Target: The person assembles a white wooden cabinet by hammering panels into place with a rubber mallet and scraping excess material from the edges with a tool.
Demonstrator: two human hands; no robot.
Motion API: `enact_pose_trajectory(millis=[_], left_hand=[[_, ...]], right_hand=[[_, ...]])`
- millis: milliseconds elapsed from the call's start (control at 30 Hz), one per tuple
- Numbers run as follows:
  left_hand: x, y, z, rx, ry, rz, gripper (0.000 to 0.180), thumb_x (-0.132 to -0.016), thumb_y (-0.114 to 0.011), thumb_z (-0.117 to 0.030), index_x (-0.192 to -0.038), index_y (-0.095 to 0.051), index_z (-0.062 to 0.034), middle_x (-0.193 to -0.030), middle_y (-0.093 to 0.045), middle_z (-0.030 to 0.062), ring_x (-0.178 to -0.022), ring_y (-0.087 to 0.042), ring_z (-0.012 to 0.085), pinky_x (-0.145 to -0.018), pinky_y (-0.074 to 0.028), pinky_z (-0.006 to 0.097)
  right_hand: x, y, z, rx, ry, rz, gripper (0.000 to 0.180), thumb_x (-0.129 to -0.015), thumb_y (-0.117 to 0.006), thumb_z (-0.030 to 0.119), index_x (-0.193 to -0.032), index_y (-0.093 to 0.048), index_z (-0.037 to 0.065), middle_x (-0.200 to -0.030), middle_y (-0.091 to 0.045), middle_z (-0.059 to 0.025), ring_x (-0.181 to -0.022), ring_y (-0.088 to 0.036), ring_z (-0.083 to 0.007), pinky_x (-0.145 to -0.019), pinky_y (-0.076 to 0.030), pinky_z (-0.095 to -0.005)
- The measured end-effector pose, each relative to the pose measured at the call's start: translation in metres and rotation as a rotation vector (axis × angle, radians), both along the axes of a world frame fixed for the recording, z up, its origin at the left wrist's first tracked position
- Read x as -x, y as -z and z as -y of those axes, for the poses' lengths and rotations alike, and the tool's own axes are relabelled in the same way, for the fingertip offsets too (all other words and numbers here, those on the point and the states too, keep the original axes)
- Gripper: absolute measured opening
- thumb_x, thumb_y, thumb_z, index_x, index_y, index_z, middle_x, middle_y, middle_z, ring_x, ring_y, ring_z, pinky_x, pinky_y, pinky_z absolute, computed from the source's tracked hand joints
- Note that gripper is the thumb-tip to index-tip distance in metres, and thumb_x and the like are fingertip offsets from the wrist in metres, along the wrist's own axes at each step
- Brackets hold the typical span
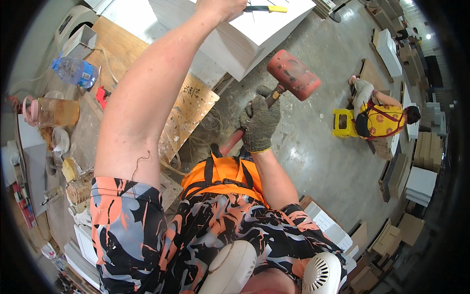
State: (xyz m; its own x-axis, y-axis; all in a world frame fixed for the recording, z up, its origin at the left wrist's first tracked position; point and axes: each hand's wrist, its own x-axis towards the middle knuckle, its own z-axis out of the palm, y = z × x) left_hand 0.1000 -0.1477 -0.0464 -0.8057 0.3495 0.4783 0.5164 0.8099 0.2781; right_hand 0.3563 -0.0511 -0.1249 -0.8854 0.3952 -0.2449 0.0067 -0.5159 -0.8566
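My right hand (262, 122), in a dark grey knitted glove, grips the handle of a rubber mallet (293, 75) with a worn red head. The head points up and to the right; the handle's red end sticks out below the glove. My bare left arm reaches far forward, and my left hand (223, 7) is cut off by the upper edge, at a stack of white panels (267, 27). A black and yellow utility knife (267, 9) is right beside that hand, on the white top. The fingers are mostly hidden, so a hold on the knife is unclear.
A wooden workbench (188, 112) on the left bears a water bottle (73, 72), a jar of amber liquid (56, 111) and a red tool (102, 97). To the right, a person (384, 115) in yellow sits by a yellow stool (344, 122). Several panel stacks (420, 186) line the right.
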Motion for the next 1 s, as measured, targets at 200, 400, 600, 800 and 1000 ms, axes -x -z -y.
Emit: enact_pose_trajectory(millis=[200,400,600,800,1000], left_hand=[[-0.015,-0.013,-0.004,-0.134,-0.123,0.092,0.033,-0.091,-0.047,-0.032,-0.098,-0.057,-0.0016,-0.101,-0.060,0.0269,-0.093,-0.060,0.0447,-0.082,-0.049,0.052],[-0.005,-0.003,-0.004,-0.112,-0.100,0.046,0.034,-0.091,-0.045,-0.032,-0.102,-0.055,-0.0020,-0.099,-0.061,0.0274,-0.090,-0.061,0.0451,-0.084,-0.048,0.052],[-0.010,-0.012,-0.005,-0.074,-0.170,0.133,0.034,-0.092,-0.044,-0.033,-0.102,-0.054,-0.0027,-0.100,-0.062,0.0276,-0.093,-0.061,0.0454,-0.085,-0.047,0.052],[-0.008,-0.009,-0.005,-0.058,-0.160,0.102,0.034,-0.092,-0.045,-0.033,-0.102,-0.055,-0.0018,-0.102,-0.061,0.0279,-0.096,-0.060,0.0442,-0.087,-0.047,0.050],[-0.013,-0.015,-0.008,-0.063,-0.152,0.106,0.034,-0.091,-0.046,-0.032,-0.099,-0.057,-0.0004,-0.100,-0.061,0.0275,-0.097,-0.059,0.0441,-0.087,-0.047,0.050]], right_hand=[[-0.001,0.003,0.027,0.080,-0.007,0.014,0.021,-0.091,-0.052,0.011,-0.111,-0.045,0.010,-0.068,-0.045,-0.0008,-0.046,-0.043,-0.0112,-0.037,-0.041,-0.0271],[0.002,0.025,0.021,0.000,-0.046,0.004,0.021,-0.090,-0.052,0.013,-0.110,-0.045,0.010,-0.066,-0.045,-0.0021,-0.044,-0.044,-0.0128,-0.036,-0.041,-0.0288],[0.000,0.021,0.028,0.102,-0.088,0.069,0.019,-0.091,-0.053,0.014,-0.108,-0.046,0.009,-0.064,-0.046,-0.0021,-0.042,-0.044,-0.0126,-0.034,-0.040,-0.0285],[-0.002,0.032,0.034,0.066,-0.027,-0.005,0.019,-0.092,-0.054,0.015,-0.108,-0.046,0.009,-0.065,-0.048,-0.0024,-0.042,-0.045,-0.0120,-0.034,-0.041,-0.0276],[-0.004,0.037,0.035,0.142,0.013,0.028,0.019,-0.092,-0.054,0.015,-0.108,-0.046,0.009,-0.064,-0.047,-0.0020,-0.042,-0.046,-0.0121,-0.035,-0.041,-0.0280]])
